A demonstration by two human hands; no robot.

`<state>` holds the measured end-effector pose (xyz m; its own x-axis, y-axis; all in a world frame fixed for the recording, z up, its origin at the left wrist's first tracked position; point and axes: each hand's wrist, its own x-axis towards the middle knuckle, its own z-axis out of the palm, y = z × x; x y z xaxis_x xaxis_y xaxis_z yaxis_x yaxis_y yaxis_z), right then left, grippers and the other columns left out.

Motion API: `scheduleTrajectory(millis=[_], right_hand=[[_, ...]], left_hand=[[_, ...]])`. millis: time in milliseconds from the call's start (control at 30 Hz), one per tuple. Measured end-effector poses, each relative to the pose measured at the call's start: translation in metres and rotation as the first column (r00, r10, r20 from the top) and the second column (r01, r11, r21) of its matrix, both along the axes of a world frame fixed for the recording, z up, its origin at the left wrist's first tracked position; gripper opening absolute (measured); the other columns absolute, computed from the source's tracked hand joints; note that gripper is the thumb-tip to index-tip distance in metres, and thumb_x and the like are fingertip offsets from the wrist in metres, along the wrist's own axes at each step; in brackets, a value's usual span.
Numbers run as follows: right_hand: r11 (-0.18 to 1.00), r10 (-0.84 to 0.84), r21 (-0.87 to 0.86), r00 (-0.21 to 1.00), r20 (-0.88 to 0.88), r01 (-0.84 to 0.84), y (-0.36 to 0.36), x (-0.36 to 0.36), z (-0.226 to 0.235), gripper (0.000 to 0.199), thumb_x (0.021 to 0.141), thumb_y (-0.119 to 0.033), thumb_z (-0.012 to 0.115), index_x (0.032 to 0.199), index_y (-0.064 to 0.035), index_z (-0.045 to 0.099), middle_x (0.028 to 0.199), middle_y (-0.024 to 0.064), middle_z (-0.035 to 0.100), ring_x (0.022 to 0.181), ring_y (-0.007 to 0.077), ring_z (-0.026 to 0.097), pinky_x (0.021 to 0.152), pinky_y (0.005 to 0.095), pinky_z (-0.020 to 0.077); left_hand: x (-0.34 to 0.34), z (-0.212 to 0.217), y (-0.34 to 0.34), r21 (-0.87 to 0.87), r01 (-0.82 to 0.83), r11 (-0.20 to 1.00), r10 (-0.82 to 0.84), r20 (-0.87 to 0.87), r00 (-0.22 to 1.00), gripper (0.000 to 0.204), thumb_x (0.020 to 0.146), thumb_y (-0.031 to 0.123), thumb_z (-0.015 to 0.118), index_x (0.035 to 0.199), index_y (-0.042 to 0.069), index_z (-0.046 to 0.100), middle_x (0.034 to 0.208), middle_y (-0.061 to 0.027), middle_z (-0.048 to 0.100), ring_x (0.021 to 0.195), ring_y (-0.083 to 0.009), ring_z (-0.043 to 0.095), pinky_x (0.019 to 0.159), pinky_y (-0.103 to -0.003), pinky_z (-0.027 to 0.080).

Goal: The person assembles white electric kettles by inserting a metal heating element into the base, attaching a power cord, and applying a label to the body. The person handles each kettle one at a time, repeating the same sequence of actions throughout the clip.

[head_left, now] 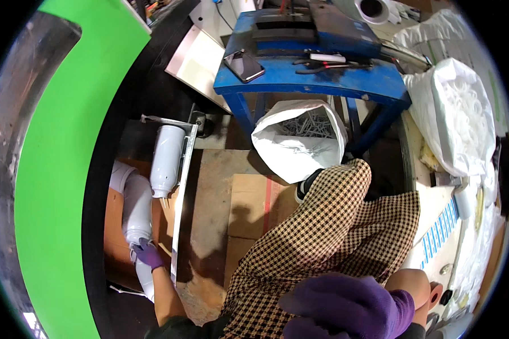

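Note:
In a purple glove, my left hand (147, 252) reaches into the open box at the left, its fingers bent round the end of a glossy white plastic bottle (146, 277). Another white bottle (137, 206) lies end to end with it, just beyond my fingers. Higher up, a separate white bottle (167, 158) hangs neck down beside a metal rail (182, 209). My right hand (345, 308), also gloved in purple, is above my lap, close to the camera. Its fingers point left with a gap between them, and nothing shows in them.
A blue metal table (316, 85) ahead carries a phone (244, 66) and pliers (328, 68). Beneath it stands a white sack (294, 150) of plastic scraps. Another sack (444, 118) of white rings is at right. A green machine panel (51, 186) borders the left; flattened cardboard (246, 206) covers some floor.

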<state>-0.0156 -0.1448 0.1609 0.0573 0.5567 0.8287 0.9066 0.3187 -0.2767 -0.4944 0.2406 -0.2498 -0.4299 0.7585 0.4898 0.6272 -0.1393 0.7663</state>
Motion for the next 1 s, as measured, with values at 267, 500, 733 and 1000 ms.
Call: scheduleTrajectory(millis=[267,500,733,1000], right_hand=[[0.989,0.101,-0.105,0.994,-0.031,-0.104,0.004,0.019,-0.052,0.023,0.08,-0.018,0.074,0.099,-0.0065,0.068,0.097,0.0097,0.067,0.085,0.0226,0.068,0.072,0.0343,0.059],[0.73,-0.471,-0.674,0.797,-0.379,0.11,0.016,0.186,-0.167,0.023,0.091,-0.023,0.068,0.101,-0.003,0.073,0.096,0.0179,0.07,0.093,0.0339,0.07,0.08,0.0418,0.055],[0.091,-0.553,-0.996,0.832,-0.035,0.019,0.02,0.298,-0.32,0.062,0.095,-0.044,0.065,0.153,-0.0274,0.049,0.149,0.0384,0.043,0.128,0.0502,0.057,0.106,0.0467,0.0496],[0.203,-0.828,-0.971,0.552,-0.103,0.124,0.087,0.299,-0.421,0.079,0.085,-0.053,0.075,0.14,-0.0041,0.046,0.12,0.0293,0.067,0.109,0.0452,0.068,0.094,0.0507,0.0537]], left_hand=[[0.038,0.086,0.052,0.086,0.577,0.812,-0.531,-0.298,0.793,0.045,0.082,0.023,0.084,0.117,0.004,0.063,0.149,-0.0272,0.043,0.139,-0.0435,0.042,0.117,-0.052,0.034],[0.188,0.107,0.071,-0.193,0.459,0.867,-0.388,-0.84,0.379,0.074,0.075,0.037,0.083,0.14,0.016,0.055,0.15,-0.0217,0.047,0.141,-0.0445,0.04,0.119,-0.059,0.029],[0.269,0.093,0.021,-0.211,0.63,0.748,-0.438,-0.869,0.229,0.063,0.079,0.03,0.077,0.134,0.007,0.059,0.147,-0.0251,0.05,0.139,-0.044,0.043,0.119,-0.066,0.022],[0.465,-0.137,-0.082,-0.68,0.729,0.078,-0.53,0.591,0.608,0.078,0.086,0.035,0.081,0.141,-0.006,0.043,0.132,-0.0225,0.056,0.119,-0.0294,0.058,0.097,-0.04,0.049]])
